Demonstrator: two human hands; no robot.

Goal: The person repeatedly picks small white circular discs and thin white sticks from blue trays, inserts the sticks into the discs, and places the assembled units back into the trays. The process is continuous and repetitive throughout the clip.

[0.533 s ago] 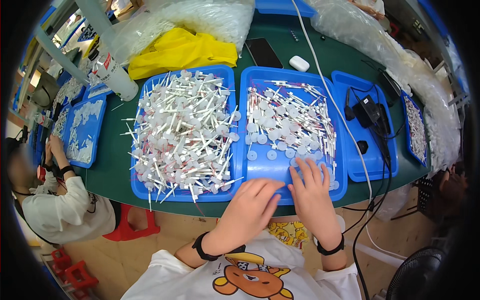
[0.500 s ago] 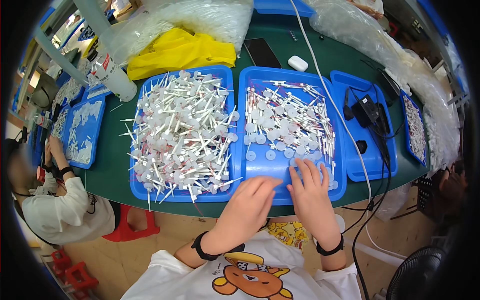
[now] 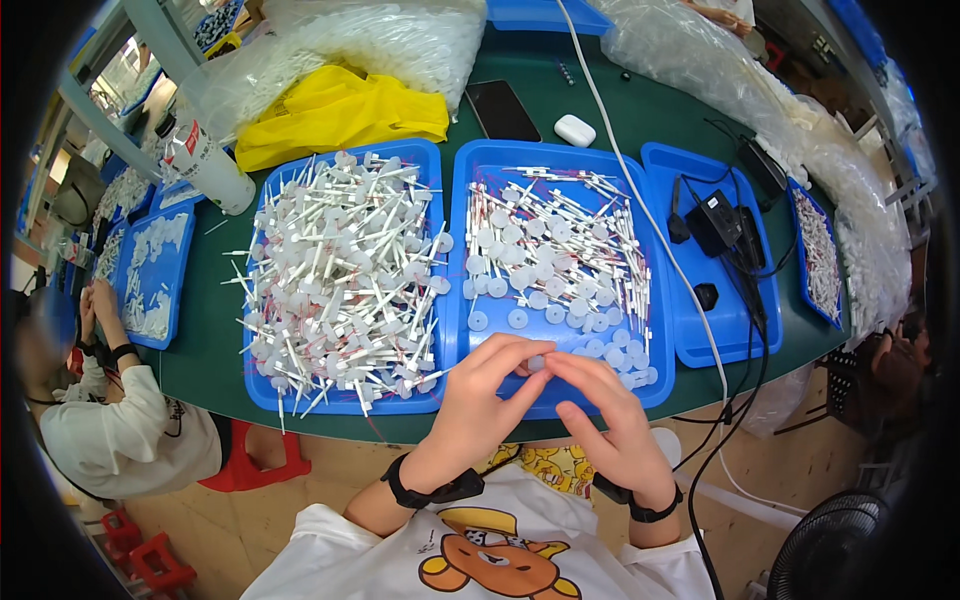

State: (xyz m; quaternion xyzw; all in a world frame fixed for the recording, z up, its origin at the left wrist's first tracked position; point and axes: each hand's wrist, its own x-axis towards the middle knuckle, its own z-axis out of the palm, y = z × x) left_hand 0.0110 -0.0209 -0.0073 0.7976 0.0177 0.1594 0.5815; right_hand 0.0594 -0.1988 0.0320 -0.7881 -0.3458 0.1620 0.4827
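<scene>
My left hand (image 3: pixel 480 400) pinches a small translucent white disc (image 3: pixel 536 363) between thumb and fingertips, above the near edge of the middle blue tray (image 3: pixel 460 345). My right hand (image 3: pixel 615 425) reaches across, its fingertips meeting the left ones at the disc, its thumb held apart. Loose discs (image 3: pixel 625 352) lie in that tray's near right corner. Behind them are thin white stick-like parts (image 3: pixel 600 250) with reddish wires, mixed with more discs. A heap of white sticks with discs (image 3: pixel 345 270) fills the blue tray (image 3: pixel 436 165) on the left.
A phone (image 3: pixel 502 110), a white earbud case (image 3: pixel 575 130), a yellow bag (image 3: pixel 340 115) and a bottle (image 3: pixel 205 165) sit farther back. On the right, a blue tray (image 3: pixel 700 345) holds black adapters (image 3: pixel 713 222); a white cable (image 3: pixel 655 215) crosses it. A co-worker (image 3: pixel 120 420) works at left.
My hands have come together, and a disc now shows at their fingertips. The right hand has lifted off the loose discs. The whole view has shifted slightly.
</scene>
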